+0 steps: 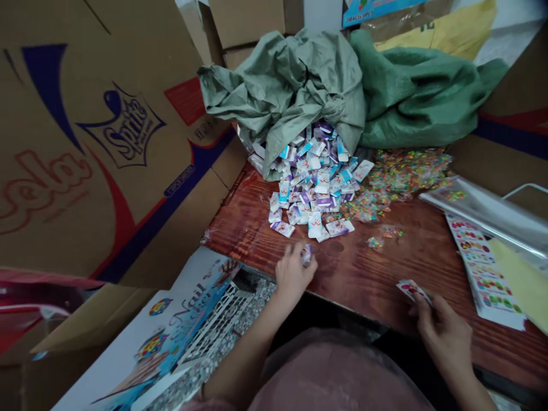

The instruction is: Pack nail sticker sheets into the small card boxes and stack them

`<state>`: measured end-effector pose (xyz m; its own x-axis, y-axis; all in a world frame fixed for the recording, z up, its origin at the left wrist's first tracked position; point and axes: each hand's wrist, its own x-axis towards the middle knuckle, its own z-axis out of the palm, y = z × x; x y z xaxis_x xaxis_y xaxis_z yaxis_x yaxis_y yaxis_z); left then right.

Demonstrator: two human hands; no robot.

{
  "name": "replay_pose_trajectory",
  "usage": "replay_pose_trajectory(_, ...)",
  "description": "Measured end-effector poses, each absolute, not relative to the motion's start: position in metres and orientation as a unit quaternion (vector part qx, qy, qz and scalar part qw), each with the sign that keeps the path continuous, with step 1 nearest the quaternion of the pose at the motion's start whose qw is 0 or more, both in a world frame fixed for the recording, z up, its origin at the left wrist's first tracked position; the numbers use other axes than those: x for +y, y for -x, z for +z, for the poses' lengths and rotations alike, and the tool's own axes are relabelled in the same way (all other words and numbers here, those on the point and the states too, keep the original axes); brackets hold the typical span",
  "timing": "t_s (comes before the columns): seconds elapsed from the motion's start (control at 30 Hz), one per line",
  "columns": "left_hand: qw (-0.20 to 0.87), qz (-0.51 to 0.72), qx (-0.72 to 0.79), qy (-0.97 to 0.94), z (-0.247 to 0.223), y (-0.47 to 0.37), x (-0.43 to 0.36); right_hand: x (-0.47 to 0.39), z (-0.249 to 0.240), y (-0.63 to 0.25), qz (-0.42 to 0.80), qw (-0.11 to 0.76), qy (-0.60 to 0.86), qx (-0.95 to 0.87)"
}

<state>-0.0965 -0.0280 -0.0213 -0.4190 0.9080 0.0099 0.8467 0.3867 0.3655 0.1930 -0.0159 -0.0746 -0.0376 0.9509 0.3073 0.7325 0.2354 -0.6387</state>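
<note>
My left hand (294, 268) is closed around a small white and purple box (306, 254) at the front edge of the wooden table. Over to the right, my right hand (443, 328) pinches a small printed card (412, 289) with red pictures on it, between thumb and fingers. Beyond my left hand lies a heap of small white, blue and purple boxes (323, 180), spilling from a grey-green sack (299, 85). Beside the heap spreads a pile of small clear packets with colourful pieces (398, 174). Two loose packets (375, 243) lie nearer to me.
Printed sticker sheets (488, 274) and a clear plastic sleeve (492, 214) lie at the right. A green sack (428, 97) stands behind the packets. A large cardboard box (141, 188) walls off the left, with a nail sticker carton (171, 325) below the table edge.
</note>
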Motion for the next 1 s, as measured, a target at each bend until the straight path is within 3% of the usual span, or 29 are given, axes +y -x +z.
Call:
replay_pose_trajectory(0.27,0.051,0.088,0.946,-0.309,-0.03,0.18,-0.017,-0.015,-0.076,-0.192,0.149,0.328,0.593,-0.72)
replay_pose_trajectory(0.53,-0.006,0.093,0.962,-0.256,-0.036,0.216,0.001,-0.015,-0.078,-0.19,0.139,0.314,0.601,-0.722)
replay_pose_trajectory(0.73,-0.11,0.169,0.842,-0.5,-0.034,0.172,0.014,-0.012,-0.081,-0.188,0.139,0.33,0.58,-0.732)
replay_pose_trajectory(1.0,0.048,0.163,0.769,-0.616,-0.03,0.115,0.056,-0.014,-0.078,-0.186,0.157,0.338,0.571,-0.732)
